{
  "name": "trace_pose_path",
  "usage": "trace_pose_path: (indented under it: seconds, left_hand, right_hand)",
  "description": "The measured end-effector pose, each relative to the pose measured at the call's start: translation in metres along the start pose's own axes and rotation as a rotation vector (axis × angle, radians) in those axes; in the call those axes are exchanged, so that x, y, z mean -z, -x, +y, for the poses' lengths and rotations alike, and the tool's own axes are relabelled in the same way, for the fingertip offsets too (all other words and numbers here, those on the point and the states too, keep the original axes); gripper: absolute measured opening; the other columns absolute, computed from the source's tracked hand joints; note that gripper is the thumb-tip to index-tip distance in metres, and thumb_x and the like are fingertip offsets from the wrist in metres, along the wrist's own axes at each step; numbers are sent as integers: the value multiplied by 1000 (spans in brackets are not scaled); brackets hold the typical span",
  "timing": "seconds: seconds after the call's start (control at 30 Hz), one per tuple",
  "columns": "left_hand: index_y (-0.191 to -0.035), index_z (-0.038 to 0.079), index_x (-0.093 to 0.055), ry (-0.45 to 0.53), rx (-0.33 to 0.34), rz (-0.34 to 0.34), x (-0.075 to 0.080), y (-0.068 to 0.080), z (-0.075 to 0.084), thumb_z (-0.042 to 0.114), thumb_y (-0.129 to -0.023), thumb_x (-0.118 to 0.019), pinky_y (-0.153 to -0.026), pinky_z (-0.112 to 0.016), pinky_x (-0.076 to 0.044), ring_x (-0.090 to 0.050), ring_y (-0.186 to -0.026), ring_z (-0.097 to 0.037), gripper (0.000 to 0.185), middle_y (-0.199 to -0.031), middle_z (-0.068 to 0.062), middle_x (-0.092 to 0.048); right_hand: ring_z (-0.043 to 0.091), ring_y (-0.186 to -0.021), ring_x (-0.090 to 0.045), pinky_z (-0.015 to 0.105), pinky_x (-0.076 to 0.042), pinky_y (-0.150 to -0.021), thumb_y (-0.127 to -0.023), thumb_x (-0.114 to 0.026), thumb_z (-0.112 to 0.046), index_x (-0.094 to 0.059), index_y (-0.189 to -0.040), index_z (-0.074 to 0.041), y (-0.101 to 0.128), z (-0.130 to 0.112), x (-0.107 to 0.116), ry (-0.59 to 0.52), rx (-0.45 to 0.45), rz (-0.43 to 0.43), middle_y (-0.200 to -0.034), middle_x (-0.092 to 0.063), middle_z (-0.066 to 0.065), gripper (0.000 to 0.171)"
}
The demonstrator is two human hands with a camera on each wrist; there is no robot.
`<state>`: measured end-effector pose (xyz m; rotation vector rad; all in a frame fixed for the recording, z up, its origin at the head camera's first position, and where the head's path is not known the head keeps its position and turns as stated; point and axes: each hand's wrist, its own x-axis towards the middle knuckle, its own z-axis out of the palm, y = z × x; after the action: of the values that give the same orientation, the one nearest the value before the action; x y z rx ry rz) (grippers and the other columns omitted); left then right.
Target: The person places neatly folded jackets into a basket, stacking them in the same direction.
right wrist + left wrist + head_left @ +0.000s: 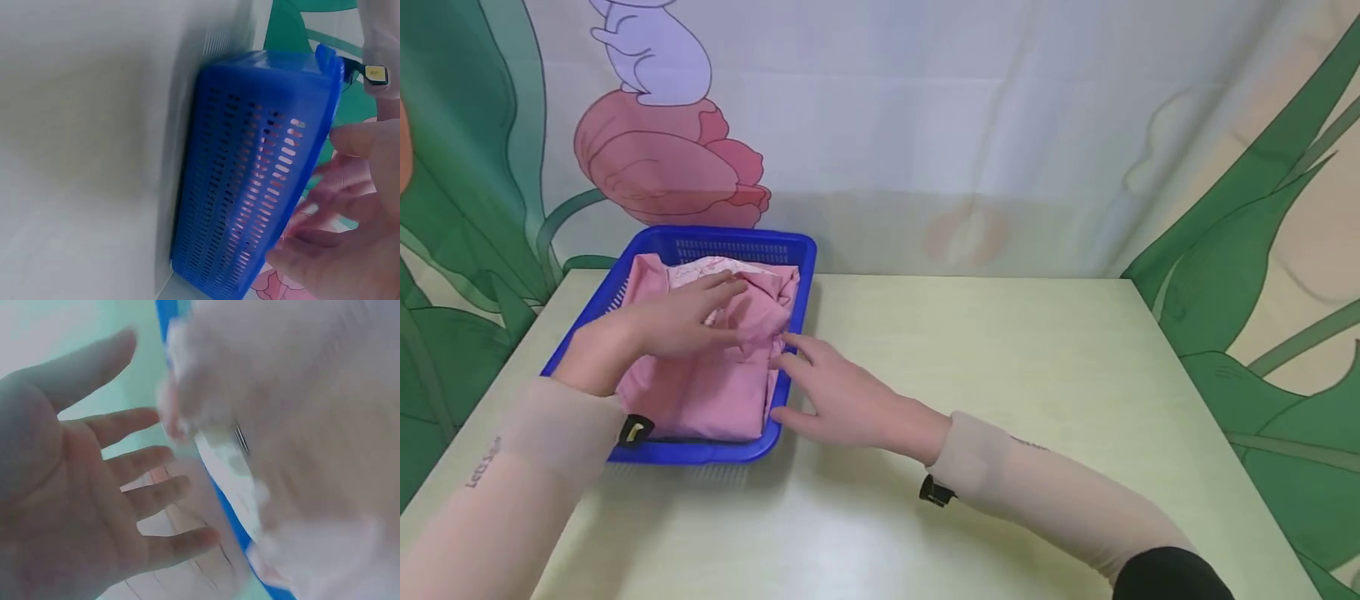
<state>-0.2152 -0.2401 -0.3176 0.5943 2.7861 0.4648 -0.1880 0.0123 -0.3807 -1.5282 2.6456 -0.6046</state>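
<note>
Folded pink cloth (pixel 718 404), with a white patterned part near its far end, lies inside a blue plastic basket (pixel 700 452) at the left of the table. My left hand (pixel 677 323) is over the cloth with its fingers extended. In the left wrist view that hand's palm (pixel 62 506) shows with the fingers spread and nothing between them. At the basket's right rim is my right hand (pixel 850 396), its fingers loosely bent over the edge and its thumb near the rim. The right wrist view shows the basket's slotted side wall (pixel 244 175) beside these fingers.
The basket stands on a pale table (pixel 1000 358), near its far left edge. A printed curtain (pixel 880 108) with plants and a rabbit-like figure hangs just behind. Both forearms wear light sleeves with small black devices (pixel 937 492) near the wrists.
</note>
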Motion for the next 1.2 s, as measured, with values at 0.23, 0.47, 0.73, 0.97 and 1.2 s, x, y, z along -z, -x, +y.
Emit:
trace_pose_path:
  seconds: [0.23, 0.47, 0.73, 0.97, 1.2]
  left_hand:
    - [-160, -3, -23, -8, 75, -148, -17, -36, 5, 19, -83, -85, -115, -71, -14, -6, -148, -56, 101, -164, -32, -13]
    - [-164, 4, -17, 173, 209, -284, -27, -47, -13, 14, -77, -91, -116, -71, -10, -1, -151, -51, 115, -167, -27, -8]
    - [-163, 2, -16, 132, 241, -282, -24, -51, -24, 16, -74, -93, -113, -74, -11, 2, -149, -54, 118, -166, -28, -7]
    - [-163, 3, -17, 269, 241, -258, -19, -48, -33, 14, -81, -87, -113, -72, -19, -11, -149, -51, 108, -165, -29, -16]
    - [-157, -1, -36, 144, 64, 45, 4, -21, -18, 29, -92, -77, -113, -69, -26, -24, -147, -50, 82, -160, -29, -30]
  right_hand:
    - [24, -151, -29, 29, -28, -118, -98, -66, -50, -32, -158, -1, 17, -9, 0, -139, -128, -140, -168, -18, 17, 85]
    - [24, -152, -20, 24, -19, -118, -95, -71, -49, -21, -160, 4, 17, -9, -9, -210, -60, -137, -168, -8, 20, 98]
    - [24, -148, -29, 21, -24, -116, -95, -75, -37, -31, -156, 7, 1, -1, -12, -257, -3, -41, -165, -18, 23, 87]
    - [20, -148, -32, 21, -34, -112, -97, -73, -33, -38, -156, 2, -5, 11, -10, -323, -16, -58, -166, -21, 17, 77]
    - [22, -148, -35, 33, -42, -110, -101, -67, -28, -45, -154, -7, 16, 27, 9, -378, -51, -58, -166, -28, 11, 61]
